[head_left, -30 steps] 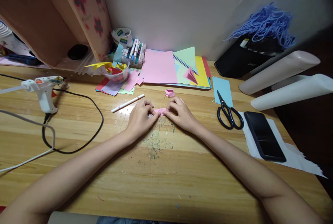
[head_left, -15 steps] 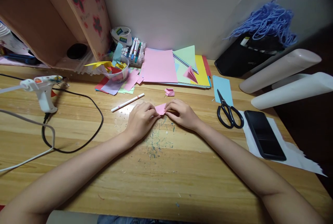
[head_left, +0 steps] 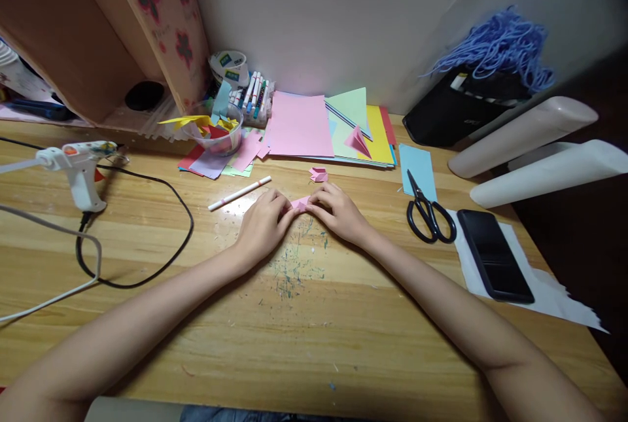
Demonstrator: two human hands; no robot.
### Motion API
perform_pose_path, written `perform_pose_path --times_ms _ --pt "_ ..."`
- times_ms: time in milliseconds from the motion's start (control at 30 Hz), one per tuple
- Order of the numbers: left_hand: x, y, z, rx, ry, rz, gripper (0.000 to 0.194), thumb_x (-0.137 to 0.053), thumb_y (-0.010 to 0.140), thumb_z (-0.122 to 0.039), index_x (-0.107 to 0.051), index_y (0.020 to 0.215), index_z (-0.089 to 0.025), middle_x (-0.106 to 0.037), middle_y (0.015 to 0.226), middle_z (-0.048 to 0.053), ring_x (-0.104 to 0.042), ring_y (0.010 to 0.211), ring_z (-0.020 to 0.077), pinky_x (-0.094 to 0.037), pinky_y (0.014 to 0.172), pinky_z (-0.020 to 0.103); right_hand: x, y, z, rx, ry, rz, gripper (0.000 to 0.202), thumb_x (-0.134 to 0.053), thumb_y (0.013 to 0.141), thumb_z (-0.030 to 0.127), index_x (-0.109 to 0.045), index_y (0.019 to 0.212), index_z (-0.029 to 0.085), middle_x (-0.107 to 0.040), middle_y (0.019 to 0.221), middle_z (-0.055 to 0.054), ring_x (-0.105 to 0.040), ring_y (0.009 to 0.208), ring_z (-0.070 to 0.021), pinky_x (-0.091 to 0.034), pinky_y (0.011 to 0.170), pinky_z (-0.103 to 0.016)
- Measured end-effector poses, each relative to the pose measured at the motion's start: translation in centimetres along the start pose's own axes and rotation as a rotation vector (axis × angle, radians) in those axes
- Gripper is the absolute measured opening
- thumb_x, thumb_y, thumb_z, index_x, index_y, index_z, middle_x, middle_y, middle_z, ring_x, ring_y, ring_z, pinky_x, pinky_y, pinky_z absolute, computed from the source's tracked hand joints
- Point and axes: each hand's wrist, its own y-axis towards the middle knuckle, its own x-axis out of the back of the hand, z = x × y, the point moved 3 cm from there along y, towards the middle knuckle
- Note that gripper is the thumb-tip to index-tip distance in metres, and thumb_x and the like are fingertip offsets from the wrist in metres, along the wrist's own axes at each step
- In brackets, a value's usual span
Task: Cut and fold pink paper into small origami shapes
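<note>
A small piece of pink paper point(head_left: 300, 203) lies between my two hands, low over the wooden table. My left hand point(head_left: 263, 220) pinches its left end, with thumb and fingers covering that side. At the right end, my right hand point(head_left: 338, 212) has thumb and fingertips closed on the paper. Creases show in the strip left visible between them. Just beyond my right fingers sits a small folded pink paper piece point(head_left: 318, 175), apart from both hands. A white marker point(head_left: 239, 193) rests on the table beyond my left hand.
Black-handled scissors point(head_left: 430, 212) overlap light blue paper point(head_left: 417, 163) at right, near a phone point(head_left: 494, 255). Coloured sheets point(head_left: 301, 124) and a tub of paper scraps point(head_left: 216, 140) line the back. A glue gun point(head_left: 81, 173) with looping cords point(head_left: 189, 212) stands at left.
The pink paper between my hands is now folded into a narrower, creased strip. My thumbs have come closer together along its near edge. The view has shifted slightly.
</note>
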Motion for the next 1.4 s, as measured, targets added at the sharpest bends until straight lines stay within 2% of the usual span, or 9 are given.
perform_pose_path --times_ms 267,400,833,900,1000,1067,1133,1267,1400 --pt "-0.3 0.3 0.4 0.014 0.004 -0.037 0.017 -0.054 0.082 -0.029 -0.054 0.071 -0.017 -0.050 0.091 0.007 -0.048 0.086 0.0185 -0.043 0.071 0.032 -0.7 -0.1 -0.1 -0.070 -0.077 -0.045 0.011 -0.053 0.084 0.027 -0.056 0.076 0.020 -0.053 0.091 -0.007 -0.048 0.088 -0.0220 -0.042 0.079 -0.039" --pt "-0.4 0.5 0.4 0.017 0.027 -0.040 0.018 -0.054 0.081 -0.028 -0.052 0.067 -0.017 -0.051 0.090 0.006 -0.049 0.088 0.0196 -0.043 0.074 0.033 -0.8 -0.1 0.1 -0.071 -0.112 -0.063 0.012 -0.054 0.083 0.028 -0.055 0.075 0.019 -0.054 0.091 -0.008 -0.048 0.088 -0.0231 -0.042 0.078 -0.040" --pt "-0.1 0.4 0.0 0.030 0.048 -0.049 0.018 -0.056 0.079 -0.026 -0.049 0.065 -0.017 -0.051 0.085 0.005 -0.049 0.082 0.0183 -0.042 0.068 0.031 -0.8 -0.2 0.1 -0.070 -0.248 -0.095 0.018 -0.055 0.083 0.034 -0.055 0.073 0.020 -0.056 0.087 -0.009 -0.049 0.085 -0.0245 -0.042 0.073 -0.039" --pt "-0.1 0.4 -0.1 0.030 0.059 -0.054 0.016 -0.056 0.079 -0.027 -0.050 0.067 -0.017 -0.052 0.085 0.005 -0.049 0.081 0.0183 -0.042 0.066 0.031 -0.8 -0.1 0.2 -0.067 -0.274 -0.096 0.020 -0.054 0.084 0.036 -0.055 0.073 0.020 -0.056 0.085 -0.009 -0.049 0.083 -0.0246 -0.042 0.072 -0.039" --pt "0.0 0.4 -0.2 0.003 0.035 -0.066 0.007 -0.055 0.081 -0.025 -0.056 0.083 -0.018 -0.053 0.094 0.006 -0.050 0.088 0.0191 -0.043 0.070 0.031 -0.7 -0.1 0.4 -0.054 -0.271 -0.102 0.017 -0.054 0.084 0.036 -0.055 0.077 0.020 -0.056 0.083 -0.008 -0.049 0.081 -0.0241 -0.043 0.070 -0.038" --pt "-0.1 0.4 -0.2 -0.041 0.003 -0.058 0.009 -0.053 0.083 -0.024 -0.058 0.090 -0.020 -0.054 0.101 0.006 -0.049 0.096 0.0193 -0.043 0.078 0.033 -0.5 -0.2 0.6 -0.019 -0.240 -0.094 0.013 -0.053 0.085 0.033 -0.057 0.084 0.020 -0.058 0.085 -0.008 -0.050 0.083 -0.0232 -0.044 0.072 -0.036" --pt "-0.1 0.4 -0.1 -0.067 -0.016 -0.047 0.011 -0.052 0.084 -0.024 -0.061 0.089 -0.022 -0.054 0.104 0.005 -0.049 0.100 0.0194 -0.042 0.084 0.035 -0.4 -0.4 0.8 0.063 -0.212 -0.066 0.013 -0.049 0.087 0.028 -0.060 0.091 0.021 -0.060 0.089 -0.008 -0.052 0.087 -0.0219 -0.044 0.074 -0.035" --pt "-0.1 0.5 0.4 -0.042 -0.022 -0.045 0.011 -0.056 0.083 -0.026 -0.066 0.087 -0.024 -0.056 0.107 0.004 -0.049 0.102 0.0197 -0.042 0.086 0.036 -0.4 -0.9 0.7 0.278 -0.190 0.038 0.020 -0.043 0.090 0.021 -0.062 0.098 0.022 -0.065 0.099 -0.006 -0.057 0.092 -0.0188 -0.046 0.076 -0.033" --pt "0.1 0.6 0.5 -0.061 -0.021 -0.017 0.013 -0.056 0.083 -0.026 -0.068 0.087 -0.025 -0.057 0.106 0.004 -0.050 0.102 0.0201 -0.043 0.086 0.037 -0.2 -1.2 0.3 0.405 -0.248 0.058 0.022 -0.043 0.090 0.018 -0.063 0.099 0.021 -0.067 0.102 -0.005 -0.060 0.094 -0.0181 -0.049 0.074 -0.032"
